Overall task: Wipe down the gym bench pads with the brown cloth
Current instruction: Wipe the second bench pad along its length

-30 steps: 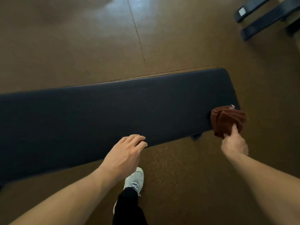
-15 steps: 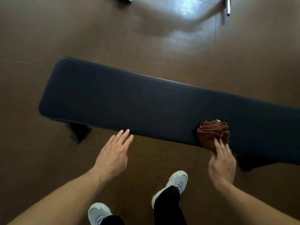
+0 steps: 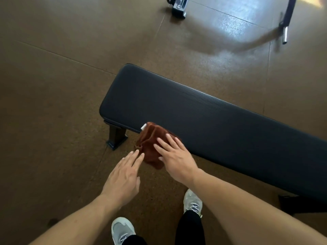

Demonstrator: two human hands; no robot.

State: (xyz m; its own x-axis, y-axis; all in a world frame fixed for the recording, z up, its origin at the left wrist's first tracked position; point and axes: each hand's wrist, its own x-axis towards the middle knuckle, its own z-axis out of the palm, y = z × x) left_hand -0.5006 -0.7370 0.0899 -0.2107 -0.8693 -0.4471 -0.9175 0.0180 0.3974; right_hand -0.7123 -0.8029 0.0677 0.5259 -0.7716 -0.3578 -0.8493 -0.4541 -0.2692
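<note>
The brown cloth (image 3: 152, 144) lies bunched over the near edge of the desk pad (image 3: 203, 117), close to its end at 9 o'clock, with part of it hanging past the edge toward the floor (image 3: 53, 103). The right hand (image 3: 175, 156) rests flat on the cloth, its fingers (image 3: 172, 141) straight and spread, pressing rather than gripping. The left hand (image 3: 123, 177) is at 7 o'clock from the cloth, fingers extended and holding nothing, their tips just beside or touching the cloth's hanging edge; I cannot tell which. A desk leg (image 3: 115, 137) stands at 9 o'clock of the cloth. 2 grey shoes (image 3: 192, 203) show at 6 o'clock. A metal bar (image 3: 284, 32) lies at 1 o'clock.
</note>
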